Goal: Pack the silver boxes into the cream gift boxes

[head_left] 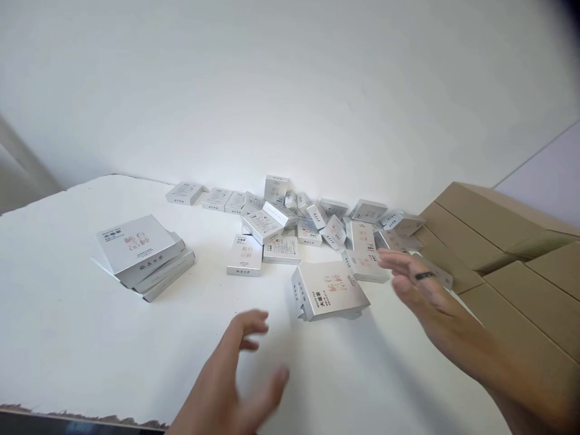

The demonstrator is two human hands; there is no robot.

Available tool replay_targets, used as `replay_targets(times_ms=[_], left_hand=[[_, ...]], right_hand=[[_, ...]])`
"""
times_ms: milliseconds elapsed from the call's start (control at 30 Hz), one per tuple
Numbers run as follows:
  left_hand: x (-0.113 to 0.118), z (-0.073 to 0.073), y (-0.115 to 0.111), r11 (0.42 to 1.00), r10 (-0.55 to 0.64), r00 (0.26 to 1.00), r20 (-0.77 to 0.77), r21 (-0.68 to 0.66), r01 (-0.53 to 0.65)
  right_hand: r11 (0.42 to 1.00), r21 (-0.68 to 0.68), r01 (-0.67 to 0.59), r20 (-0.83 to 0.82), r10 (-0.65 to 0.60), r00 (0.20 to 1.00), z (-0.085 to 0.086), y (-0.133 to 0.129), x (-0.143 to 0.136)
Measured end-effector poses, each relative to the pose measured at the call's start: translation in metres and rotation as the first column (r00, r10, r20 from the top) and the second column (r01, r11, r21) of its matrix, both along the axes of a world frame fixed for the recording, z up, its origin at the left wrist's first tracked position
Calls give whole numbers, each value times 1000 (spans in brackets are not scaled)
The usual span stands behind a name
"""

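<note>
My left hand (240, 374) hovers over the white table (81, 338) at the lower middle, thumb and fingers apart, holding nothing. On the right, my right hand (421, 287) is raised with its fingers stretched out, a dark ring on one of them; it too is free of any object. Between and beyond the hands lies a silver-white carton (333, 289) with orange and black print, tilted, its flaps seemingly loose underneath. Closest to the right fingertips is a flat printed box (365, 266) in the pile behind. Neither hand visibly touches a box.
Several small silver boxes (263, 226) lie scattered and overlapping along the white wall (290, 90). At the left is a stack of larger flat cartons (138, 244). Brown cardboard boxes (484, 223) crowd the right side. The table's front edge looks ragged at lower left.
</note>
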State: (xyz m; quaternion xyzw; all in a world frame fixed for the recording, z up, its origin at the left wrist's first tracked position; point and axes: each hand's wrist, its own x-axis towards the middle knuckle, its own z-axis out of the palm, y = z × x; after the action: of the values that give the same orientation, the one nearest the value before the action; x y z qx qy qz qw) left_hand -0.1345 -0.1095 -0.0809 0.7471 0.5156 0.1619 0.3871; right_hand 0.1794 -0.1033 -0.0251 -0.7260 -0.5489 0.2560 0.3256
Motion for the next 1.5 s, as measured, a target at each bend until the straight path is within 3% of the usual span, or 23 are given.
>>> replay_targets(times_ms=[67,100,167,267,433,500,567,633,700,767,833,933,1067,1200,1300,1400,1500], left_hand=[[21,4,31,989,67,994,87,-137,-55],[33,6,47,970,81,985,154,-239,-43],[57,12,75,914,47,966,256,-401,62],[85,17,99,870,-30,944,330,-457,187],[105,21,88,857,76,913,402,-494,147],[104,25,76,846,161,884,438,-522,105],[96,25,66,830,202,819,537,-538,148],[79,17,57,853,123,732,670,-449,268],[57,-1,53,880,-108,682,723,-250,404],[33,-22,52,874,-349,728,590,-75,480],[15,-39,55,856,-474,790,389,-5,517],[7,-46,62,846,-519,818,249,10,534],[18,-41,68,774,-600,727,335,14,633],[27,-49,65,736,-671,682,290,148,661],[31,-60,63,710,-704,660,262,268,651],[37,-65,62,721,-691,635,345,267,639],[40,-57,57,777,-588,620,519,148,612]], right_hand=[[986,-66,150,-136,-158,978,-16,0,1],[983,-116,143,-200,-164,966,-25,1,-1],[980,-194,47,-353,-114,929,-41,3,-10],[976,-202,-80,-540,-43,840,-53,3,-26],[980,-175,-97,-645,-40,763,-50,1,-45],[984,-162,-70,-638,-50,769,-48,-2,-49],[990,-134,-45,-619,-49,784,-47,-9,-50],[997,-24,-67,-535,43,844,-50,-20,-45],[975,102,-196,-340,220,914,-59,-34,-34],[933,110,-343,-140,356,924,-75,-46,-21],[915,31,-402,-91,403,911,-91,-55,-12],[894,-46,-445,-160,433,887,-106,-56,-11],[833,-98,-545,-245,511,824,-104,-48,-25],[798,-154,-582,-151,563,812,-97,-46,-35],[777,-94,-622,-96,615,783,-95,-45,-40],[770,-50,-636,-94,630,771,-91,-45,-45],[766,-140,-628,-133,614,778,-86,-45,-46]])
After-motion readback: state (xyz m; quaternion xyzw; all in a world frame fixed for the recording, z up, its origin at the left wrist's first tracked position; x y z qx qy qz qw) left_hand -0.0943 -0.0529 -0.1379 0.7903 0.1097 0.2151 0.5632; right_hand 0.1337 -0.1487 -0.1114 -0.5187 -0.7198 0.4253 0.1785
